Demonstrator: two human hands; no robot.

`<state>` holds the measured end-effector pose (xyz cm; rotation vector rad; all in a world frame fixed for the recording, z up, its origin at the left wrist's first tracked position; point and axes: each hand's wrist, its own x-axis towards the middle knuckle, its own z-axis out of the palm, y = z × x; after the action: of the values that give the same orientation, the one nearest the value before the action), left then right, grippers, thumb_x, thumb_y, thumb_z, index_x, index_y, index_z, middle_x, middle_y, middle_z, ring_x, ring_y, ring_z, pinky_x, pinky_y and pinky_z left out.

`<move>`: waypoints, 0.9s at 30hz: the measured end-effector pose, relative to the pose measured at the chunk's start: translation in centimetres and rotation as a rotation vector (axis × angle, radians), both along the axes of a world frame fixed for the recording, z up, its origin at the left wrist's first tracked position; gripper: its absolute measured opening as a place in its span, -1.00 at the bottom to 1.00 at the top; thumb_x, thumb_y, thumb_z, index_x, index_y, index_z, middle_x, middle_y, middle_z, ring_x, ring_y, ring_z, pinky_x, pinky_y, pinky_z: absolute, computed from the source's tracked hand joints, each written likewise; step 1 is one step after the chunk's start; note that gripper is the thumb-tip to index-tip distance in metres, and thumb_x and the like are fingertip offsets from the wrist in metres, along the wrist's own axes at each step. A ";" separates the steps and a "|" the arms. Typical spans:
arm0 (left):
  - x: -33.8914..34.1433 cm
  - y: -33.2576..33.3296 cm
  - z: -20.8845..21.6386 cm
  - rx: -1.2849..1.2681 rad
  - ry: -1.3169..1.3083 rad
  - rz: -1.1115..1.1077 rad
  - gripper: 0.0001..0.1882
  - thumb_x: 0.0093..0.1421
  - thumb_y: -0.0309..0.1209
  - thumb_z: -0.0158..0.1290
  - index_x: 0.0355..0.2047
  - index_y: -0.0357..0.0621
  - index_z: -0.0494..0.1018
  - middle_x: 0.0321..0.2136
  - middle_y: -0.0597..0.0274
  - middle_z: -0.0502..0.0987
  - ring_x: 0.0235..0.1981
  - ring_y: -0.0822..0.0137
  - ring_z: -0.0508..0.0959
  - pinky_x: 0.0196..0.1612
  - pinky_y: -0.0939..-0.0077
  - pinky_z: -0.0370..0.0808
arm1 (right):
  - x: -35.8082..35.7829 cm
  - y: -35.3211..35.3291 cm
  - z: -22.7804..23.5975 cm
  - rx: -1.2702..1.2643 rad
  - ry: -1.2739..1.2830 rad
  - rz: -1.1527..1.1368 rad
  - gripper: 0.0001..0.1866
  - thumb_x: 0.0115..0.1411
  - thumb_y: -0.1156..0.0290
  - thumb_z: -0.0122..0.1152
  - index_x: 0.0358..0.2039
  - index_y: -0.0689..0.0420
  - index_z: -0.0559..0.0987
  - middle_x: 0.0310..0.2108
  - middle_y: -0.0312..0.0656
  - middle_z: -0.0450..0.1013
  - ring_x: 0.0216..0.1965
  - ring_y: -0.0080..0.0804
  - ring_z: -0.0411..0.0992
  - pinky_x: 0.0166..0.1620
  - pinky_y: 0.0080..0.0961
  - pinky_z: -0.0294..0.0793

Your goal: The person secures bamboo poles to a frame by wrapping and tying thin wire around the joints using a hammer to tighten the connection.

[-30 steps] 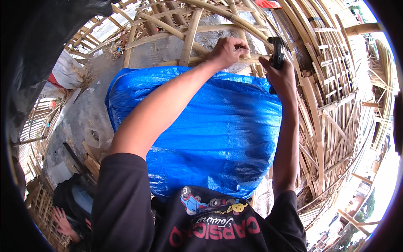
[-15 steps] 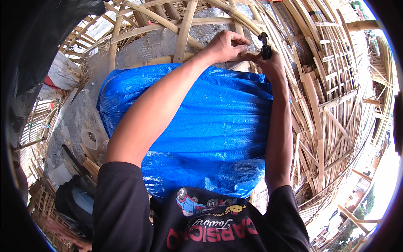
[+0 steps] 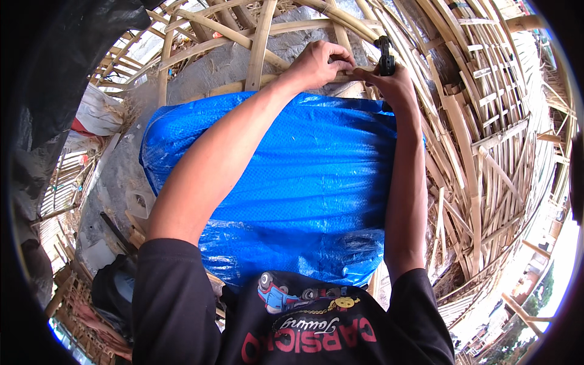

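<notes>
Black tool (image 3: pixel 384 56): one o'clock, gripped in right hand (image 3: pixel 398 84).
Left hand (image 3: pixel 319 64): curled, grip unclear; tool slip could nip it.

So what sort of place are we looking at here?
Probably an informal bamboo workshop, seemingly open to the daylight: slatted bamboo panels crowd the right side, a bamboo frame lies beyond the blue sheet, and the right hand holds a black tool.
</notes>
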<state>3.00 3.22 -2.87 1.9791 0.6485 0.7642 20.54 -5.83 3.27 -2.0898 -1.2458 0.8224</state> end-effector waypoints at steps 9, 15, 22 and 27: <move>0.5 -0.7 -0.9 0.285 -0.067 0.089 -0.88 0.17 -0.46 0.17 -0.31 -0.22 0.60 -0.36 0.04 0.65 -0.29 0.06 0.67 -0.18 0.34 0.56 | 0.7 0.1 -1.1 0.034 0.038 0.017 -0.59 -0.16 0.14 0.64 -0.56 0.17 0.61 -0.64 -0.36 0.46 -0.62 -0.64 0.34 -0.53 -0.55 0.29; 1.1 -1.0 -1.0 0.359 -0.125 0.083 -0.89 0.17 -0.48 0.16 -0.29 -0.23 0.59 -0.34 -0.02 0.63 -0.26 0.01 0.65 -0.19 0.27 0.57 | 1.2 -2.0 -0.3 0.104 0.166 0.000 -0.57 0.30 0.05 0.20 -0.21 0.25 0.56 -0.60 -0.33 0.43 -0.60 -0.63 0.35 -0.51 -0.60 0.33; 0.5 -1.0 -0.9 0.313 -0.187 0.102 -0.91 0.13 -0.49 0.17 -0.38 -0.25 0.60 -0.40 -0.05 0.63 -0.31 -0.02 0.64 -0.19 0.24 0.58 | -2.6 -5.1 4.1 0.128 0.062 0.135 -0.59 0.35 0.06 0.13 -0.16 0.22 0.50 -0.54 -0.28 0.37 -0.59 -0.60 0.26 -0.51 -0.54 0.28; 0.7 -0.9 -1.3 0.333 -0.173 0.116 -0.89 0.10 -0.47 0.25 -0.38 -0.23 0.59 -0.39 0.07 0.63 -0.27 0.05 0.62 -0.17 0.26 0.54 | -1.7 -5.4 4.2 0.098 0.023 0.010 -0.60 0.33 0.07 0.17 -0.27 0.24 0.48 -0.62 -0.27 0.33 -0.53 -0.51 0.25 -0.42 -0.40 0.30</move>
<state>3.68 2.31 -4.18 2.1540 0.5642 1.1629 18.84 -11.19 7.44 -1.9930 -1.2596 0.7724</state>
